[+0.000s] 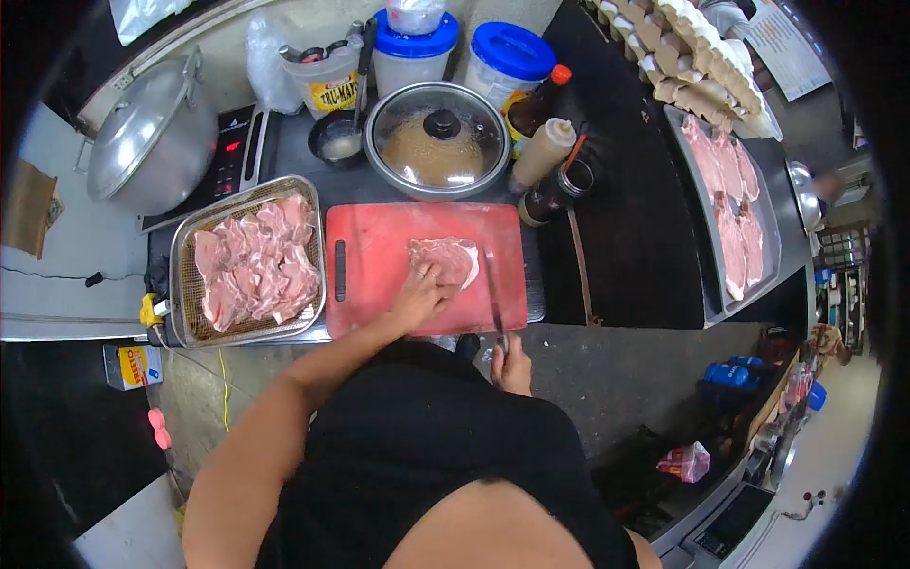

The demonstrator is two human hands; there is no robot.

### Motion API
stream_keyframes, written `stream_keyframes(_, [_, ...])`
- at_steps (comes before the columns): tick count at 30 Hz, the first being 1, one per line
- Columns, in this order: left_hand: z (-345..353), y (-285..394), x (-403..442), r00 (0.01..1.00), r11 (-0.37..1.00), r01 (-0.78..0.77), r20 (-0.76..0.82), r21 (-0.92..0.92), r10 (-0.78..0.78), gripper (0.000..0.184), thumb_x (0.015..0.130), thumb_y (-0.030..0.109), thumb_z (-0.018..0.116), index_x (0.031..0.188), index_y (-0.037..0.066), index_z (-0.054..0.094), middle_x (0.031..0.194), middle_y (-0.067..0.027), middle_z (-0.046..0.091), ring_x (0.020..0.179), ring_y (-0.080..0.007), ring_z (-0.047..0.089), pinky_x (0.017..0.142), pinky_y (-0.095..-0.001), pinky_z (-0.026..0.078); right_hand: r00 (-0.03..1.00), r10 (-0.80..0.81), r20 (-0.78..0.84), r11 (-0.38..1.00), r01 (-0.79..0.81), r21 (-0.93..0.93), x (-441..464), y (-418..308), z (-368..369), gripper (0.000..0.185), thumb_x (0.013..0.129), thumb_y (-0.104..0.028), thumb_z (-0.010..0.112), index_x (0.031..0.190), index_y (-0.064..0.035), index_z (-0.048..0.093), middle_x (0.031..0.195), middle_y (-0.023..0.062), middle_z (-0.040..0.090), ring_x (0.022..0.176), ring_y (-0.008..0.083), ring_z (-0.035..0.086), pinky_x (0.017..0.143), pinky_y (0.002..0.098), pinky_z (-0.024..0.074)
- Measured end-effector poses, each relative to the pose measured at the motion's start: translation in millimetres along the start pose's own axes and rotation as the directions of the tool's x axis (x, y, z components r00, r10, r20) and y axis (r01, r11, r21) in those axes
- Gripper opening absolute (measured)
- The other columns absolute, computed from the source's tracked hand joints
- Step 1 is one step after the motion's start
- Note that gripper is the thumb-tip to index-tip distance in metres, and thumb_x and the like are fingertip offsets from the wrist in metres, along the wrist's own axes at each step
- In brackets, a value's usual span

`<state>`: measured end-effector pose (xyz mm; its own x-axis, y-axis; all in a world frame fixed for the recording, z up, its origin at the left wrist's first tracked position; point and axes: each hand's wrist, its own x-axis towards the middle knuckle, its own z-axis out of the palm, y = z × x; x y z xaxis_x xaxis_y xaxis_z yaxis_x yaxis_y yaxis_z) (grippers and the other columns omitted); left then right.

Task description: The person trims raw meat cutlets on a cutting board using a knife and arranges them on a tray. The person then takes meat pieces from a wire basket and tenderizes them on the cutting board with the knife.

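Note:
A slice of raw meat (pixel 444 254) with a pale fat edge on its right lies on the red cutting board (pixel 379 223). My left hand (pixel 424 297) rests on its lower left part, fingers laid out over the meat. In my right hand (pixel 513 365), at the board's front edge, is the handle of a knife (pixel 495 296). Its long blade points away from me across the board, just right of the meat and apart from it. Left of the board stands a wire-mesh tray (pixel 180 256) holding several raw meat slices (pixel 256 256).
Behind the board are a glass-lidded bowl (pixel 379 104), a squeeze bottle (pixel 547 152), a dark jar (pixel 559 190) and blue-lidded tubs (pixel 512 52). A large pot (pixel 156 133) stands at back left. At right, a metal tray (pixel 763 237) holds more meat beside egg cartons (pixel 678 57).

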<state>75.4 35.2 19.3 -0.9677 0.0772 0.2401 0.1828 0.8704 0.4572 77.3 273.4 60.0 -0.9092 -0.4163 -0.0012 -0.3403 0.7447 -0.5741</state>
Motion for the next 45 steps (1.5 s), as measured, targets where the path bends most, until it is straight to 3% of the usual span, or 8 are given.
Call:
stream_keyframes(7, [-7.1, 1.7, -2.8, 0.998, 0.996, -0.035, 0.056, 0.084, 0.03, 0.035, 0.077, 0.025, 0.061, 0.112, 0.022, 0.061, 0.105, -0.013, 0.046, 0.106, -0.0306, 0.041, 0.096, -0.046, 0.032, 0.988, -0.057, -0.142, 0.985, 0.079, 0.153, 7.8, -32.5, -25.7, 0.028, 0.086, -0.013, 0.05, 0.112, -0.0046, 0.043, 0.067, 0.0249, 0.057, 0.065, 0.045, 0.057, 0.054, 0.0504, 0.0412])
stream_keyframes(14, [-6.9, -3.3, -5.6, 0.995, 0.999, -0.04, 0.089, 0.003, 0.04, 0.032, 0.078, 0.023, 0.06, 0.109, 0.02, 0.062, 0.104, -0.0116, 0.047, 0.106, -0.0293, 0.042, 0.094, -0.044, 0.033, 0.985, 0.063, 0.164, 0.993, -0.046, -0.108, -0.2, 13.0, 14.4, 0.028, 0.086, -0.022, 0.052, 0.107, -0.0062, 0.043, 0.074, 0.0276, 0.058, 0.068, 0.0466, 0.056, 0.06, 0.0539, 0.0436])
stream_keyframes(18, [-14.8, -8.3, -8.5, 0.999, 0.981, 0.03, 0.017, -0.193, -0.028, 0.023, 0.077, 0.021, 0.06, 0.098, 0.013, 0.066, 0.099, -0.0123, 0.052, 0.101, -0.03, 0.046, 0.091, -0.0428, 0.036, 0.999, 0.028, -0.024, 0.993, -0.025, 0.119, -5.1, -14.4, -7.0, 0.028, 0.085, -0.023, 0.053, 0.106, -0.0065, 0.044, 0.069, 0.0252, 0.058, 0.065, 0.0456, 0.057, 0.057, 0.0526, 0.0444])
stream_keyframes(22, [-19.7, -15.6, -11.9, 0.997, 0.997, 0.059, -0.051, -0.05, -0.062, 0.025, 0.076, 0.02, 0.058, 0.096, 0.007, 0.064, 0.102, -0.0129, 0.054, 0.102, -0.0311, 0.048, 0.09, -0.0429, 0.036, 0.97, 0.124, 0.21, 0.986, -0.096, -0.138, -9.0, -0.1, 5.1, 0.028, 0.085, -0.023, 0.054, 0.106, -0.0062, 0.046, 0.069, 0.0244, 0.058, 0.066, 0.0445, 0.057, 0.058, 0.0514, 0.0441])
stream_keyframes(26, [-34.5, -8.1, -7.2, 0.996, 0.987, 0.084, 0.038, -0.136, -0.08, 0.024, 0.075, 0.017, 0.059, 0.096, 0.005, 0.063, 0.095, -0.0144, 0.057, 0.104, -0.0342, 0.047, 0.086, -0.0446, 0.037, 0.998, 0.03, 0.062, 0.995, -0.035, 0.092, -7.7, -26.6, -24.4, 0.028, 0.085, -0.022, 0.055, 0.106, -0.0057, 0.046, 0.07, 0.0241, 0.059, 0.066, 0.0435, 0.058, 0.058, 0.0507, 0.045])
stream_keyframes(35, [10.1, -59.0, 0.5, 0.875, 0.897, 0.28, -0.295, -0.342, -0.385, 0.032, 0.079, 0.012, 0.053, 0.108, 0.001, 0.047, 0.101, -0.0211, 0.055, 0.1, -0.0391, 0.05, 0.087, -0.0449, 0.038, 0.986, 0.074, 0.153, 0.989, -0.092, 0.116, -8.4, -38.1, -29.8, 0.032, 0.085, -0.02, 0.053, 0.114, -0.0088, 0.044, 0.081, 0.0267, 0.059, 0.073, 0.0451, 0.057, 0.062, 0.051, 0.0431])
stream_keyframes(40, [2.7, -63.4, 20.1, 0.838, 0.772, 0.4, -0.144, -0.494, -0.527, 0.019, 0.077, 0.006, 0.052, 0.096, 0.003, 0.054, 0.095, -0.0202, 0.055, 0.096, -0.0367, 0.052, 0.082, -0.0423, 0.042, 0.931, 0.145, 0.336, 0.987, -0.114, -0.11, -4.7, -1.0, 14.3, 0.03, 0.085, -0.018, 0.053, 0.112, -0.0077, 0.044, 0.074, 0.0275, 0.058, 0.072, 0.0469, 0.056, 0.06, 0.0522, 0.042])
stream_keyframes(45, [-18.2, -63.3, 40.0, 0.79, 0.742, 0.538, -0.067, -0.399, -0.609, 0.015, 0.075, 0.007, 0.051, 0.08, 0.002, 0.064, 0.085, -0.0206, 0.062, 0.083, -0.0354, 0.06, 0.074, -0.043, 0.046, 0.988, 0.018, 0.152, 0.984, -0.044, 0.17, -11.8, -14.7, 0.7, 0.028, 0.086, -0.022, 0.052, 0.109, -0.0071, 0.045, 0.07, 0.0267, 0.058, 0.068, 0.0463, 0.056, 0.057, 0.0526, 0.0423])
